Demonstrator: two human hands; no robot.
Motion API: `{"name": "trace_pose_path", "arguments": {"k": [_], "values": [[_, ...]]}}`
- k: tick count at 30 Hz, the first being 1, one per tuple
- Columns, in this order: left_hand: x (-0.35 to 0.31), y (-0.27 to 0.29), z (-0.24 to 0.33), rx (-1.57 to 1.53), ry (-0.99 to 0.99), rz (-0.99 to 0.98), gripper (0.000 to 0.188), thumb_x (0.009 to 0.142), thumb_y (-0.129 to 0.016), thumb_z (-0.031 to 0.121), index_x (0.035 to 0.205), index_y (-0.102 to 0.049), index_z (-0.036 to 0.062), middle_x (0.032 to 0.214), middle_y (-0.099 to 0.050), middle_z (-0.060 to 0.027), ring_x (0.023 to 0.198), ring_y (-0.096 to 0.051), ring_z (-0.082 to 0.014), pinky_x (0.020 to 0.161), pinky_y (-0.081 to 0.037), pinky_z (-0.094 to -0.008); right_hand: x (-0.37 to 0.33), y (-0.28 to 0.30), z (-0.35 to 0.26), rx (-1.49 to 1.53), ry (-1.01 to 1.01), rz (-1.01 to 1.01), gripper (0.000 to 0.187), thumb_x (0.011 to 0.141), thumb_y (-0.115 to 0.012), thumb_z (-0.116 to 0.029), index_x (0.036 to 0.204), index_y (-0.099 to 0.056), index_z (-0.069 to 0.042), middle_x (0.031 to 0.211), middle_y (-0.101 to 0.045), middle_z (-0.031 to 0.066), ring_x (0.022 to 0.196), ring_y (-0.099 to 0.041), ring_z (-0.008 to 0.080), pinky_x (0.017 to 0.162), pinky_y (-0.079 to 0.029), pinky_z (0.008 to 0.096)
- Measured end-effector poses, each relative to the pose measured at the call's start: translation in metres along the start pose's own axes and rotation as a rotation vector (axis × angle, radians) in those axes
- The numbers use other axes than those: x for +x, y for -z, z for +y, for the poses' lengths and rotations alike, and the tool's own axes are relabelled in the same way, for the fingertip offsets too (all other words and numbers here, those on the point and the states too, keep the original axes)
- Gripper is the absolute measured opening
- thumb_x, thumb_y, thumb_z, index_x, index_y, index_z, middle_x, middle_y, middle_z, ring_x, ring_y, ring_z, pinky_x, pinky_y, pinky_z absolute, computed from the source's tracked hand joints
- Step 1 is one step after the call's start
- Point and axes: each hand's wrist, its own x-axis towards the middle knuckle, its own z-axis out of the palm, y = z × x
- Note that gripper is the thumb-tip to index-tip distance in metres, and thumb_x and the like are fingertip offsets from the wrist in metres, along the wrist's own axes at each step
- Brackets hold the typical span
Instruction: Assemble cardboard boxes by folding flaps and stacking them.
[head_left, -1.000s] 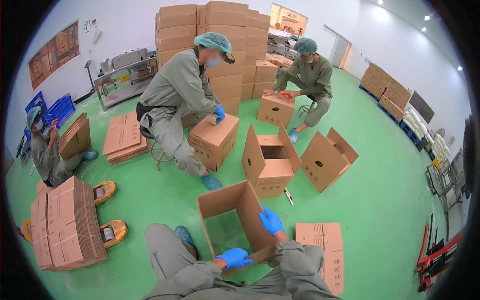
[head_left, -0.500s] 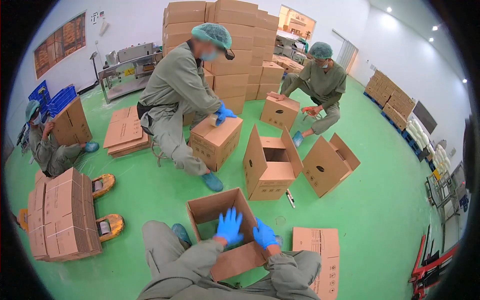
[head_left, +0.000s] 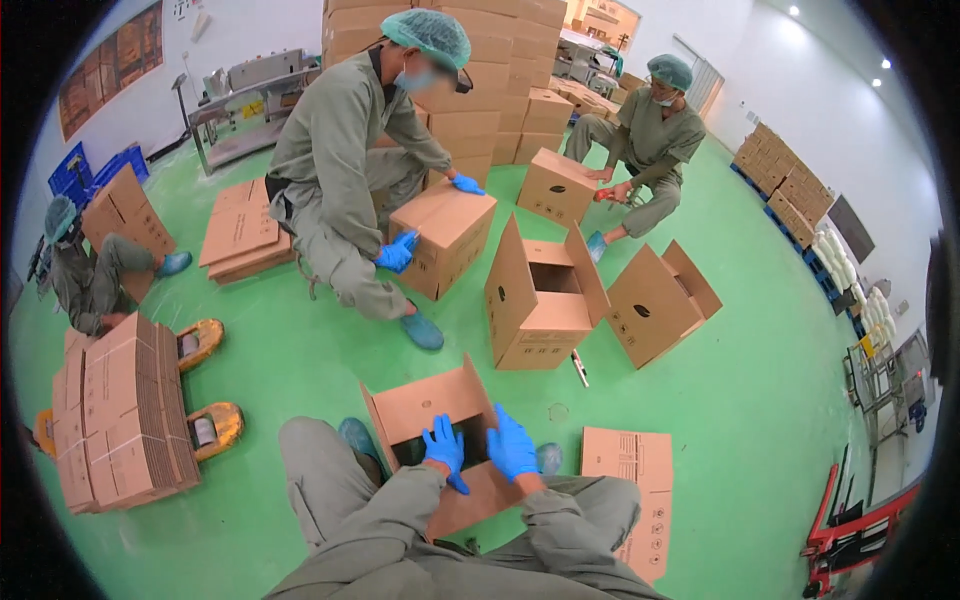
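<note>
A brown cardboard box (head_left: 470,500) stands between my knees, with flaps raised at its far and right sides and another flap toward me. My left hand (head_left: 443,452) is over the dark opening, fingers stretched out across the box's inner edge. At the right side, my right hand (head_left: 512,445) rests against the upright flap with its fingers extended. Neither hand appears to hold a loose item. The box's inside is mostly hidden by the hands and flaps.
Two open boxes (head_left: 545,330) (head_left: 650,310) stand ahead, a marker-like stick (head_left: 580,368) near them. A flat carton (head_left: 630,490) lies by my right knee. Left are bundled cartons (head_left: 130,410) on a yellow pallet jack (head_left: 215,430). Co-workers (head_left: 345,160) (head_left: 650,150) handle closed boxes.
My left hand has come out of the box's inside to its near edge. My right hand has shifted slightly up and left along the side. The box's flaps now stand up.
</note>
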Motion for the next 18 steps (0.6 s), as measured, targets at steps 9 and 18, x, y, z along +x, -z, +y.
{"name": "trace_pose_path", "arguments": {"k": [9,18], "values": [[-0.091,0.100,-0.113,0.109,0.005,0.359,0.073,0.079,-0.059,0.054,0.126,-0.049,-0.0004,0.135,-0.043,-0.0216,0.124,-0.042,-0.0356,0.101,-0.029,-0.0545,-0.036,-0.083,-0.042,-0.360,-0.035,-0.027,0.067,0.093,-0.037,-0.050,0.149,-0.023,-0.015,0.153,-0.019,0.0159,0.138,-0.023,0.0369,0.101,-0.021,0.0615],[0.058,0.025,-0.001,-0.202,-0.086,0.595,0.072,0.089,-0.048,0.044,0.142,-0.031,-0.0019,0.149,-0.023,-0.0256,0.141,-0.017,-0.0369,0.113,-0.016,-0.0508,-0.030,-0.077,0.064,0.391,-0.014,-0.054,0.052,0.098,-0.034,-0.037,0.141,-0.035,-0.008,0.145,-0.034,0.0207,0.131,-0.034,0.0351,0.104,-0.030,0.0474]]}}
